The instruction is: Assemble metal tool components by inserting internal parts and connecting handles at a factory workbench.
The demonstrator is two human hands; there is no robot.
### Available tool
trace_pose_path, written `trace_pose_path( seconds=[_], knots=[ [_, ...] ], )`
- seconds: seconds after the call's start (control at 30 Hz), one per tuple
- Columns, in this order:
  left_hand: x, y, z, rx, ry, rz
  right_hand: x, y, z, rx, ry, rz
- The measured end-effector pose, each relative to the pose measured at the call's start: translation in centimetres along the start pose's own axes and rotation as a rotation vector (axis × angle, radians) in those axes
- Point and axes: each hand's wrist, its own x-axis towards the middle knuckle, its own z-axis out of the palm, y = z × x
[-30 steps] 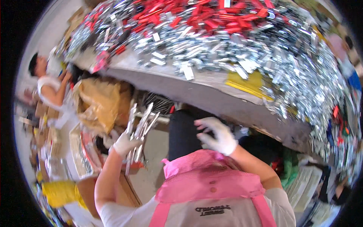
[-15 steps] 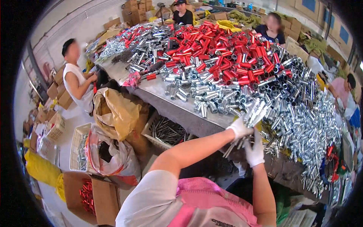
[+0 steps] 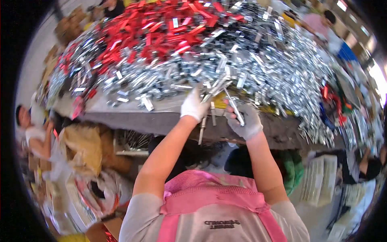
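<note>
My left hand [image 3: 194, 105], in a white glove, is closed round a bundle of slim silver metal rods [image 3: 217, 88]. Some of them stick out up and to the right; a few thin ones hang below the fingers. Just to its right, my right hand [image 3: 246, 123], in a greyish-white glove, grips one long silver rod [image 3: 236, 108] that lies slanted across the palm, with bare fingertips showing. Both hands are at the near table edge, in front of a wide heap of silver metal tubes [image 3: 266, 76]. Motion blur hides the finer shapes.
Red metal tubes [image 3: 161, 28] are heaped farther back. Below the grey table edge [image 3: 161, 121] stands a crate of dark rods [image 3: 137, 139]. A yellow-brown sack [image 3: 82, 147] and a white sack [image 3: 107, 187] are at left, pale crates [image 3: 318, 179] at right. Other people work around the table.
The view has swung to the right. My hands, close together before, are now apart, and the right one holds a single rod. The left keeps the bundle.
</note>
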Motion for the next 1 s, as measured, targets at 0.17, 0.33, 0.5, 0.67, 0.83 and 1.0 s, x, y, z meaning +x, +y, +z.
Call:
trace_pose_path(
  seconds=[0.17, 0.33, 0.5, 0.67, 0.83, 1.0],
  knots=[
    [-0.7, 0.1, 2.2, 0.302, 0.257, 0.267, -2.7, -3.8, 3.8, -0.667, 0.282, -0.576],
    [-1.5, 1.5, 3.1, 0.387, 0.151, 0.415, 3.4, -9.9, 1.2, -1.988, 0.754, -0.843],
    [-3.3, 0.5, 1.6, 0.173, 0.274, 0.458, 5.2, -10.6, -0.2, -2.236, 0.780, -0.569],
    [-6.0, 1.5, -0.5, -0.145, 0.236, 0.521, -0.3, -3.8, 5.9, -2.166, 0.275, -0.807],
    [-8.0, 5.1, -1.8, -0.379, -0.067, 0.390, -4.3, 1.5, 7.1, -1.797, 0.117, -0.761],
    [-8.8, 0.9, -1.3, -2.025, -0.128, -0.717, -5.2, 5.0, 7.8, -0.531, 0.044, -0.885]
  ],
)
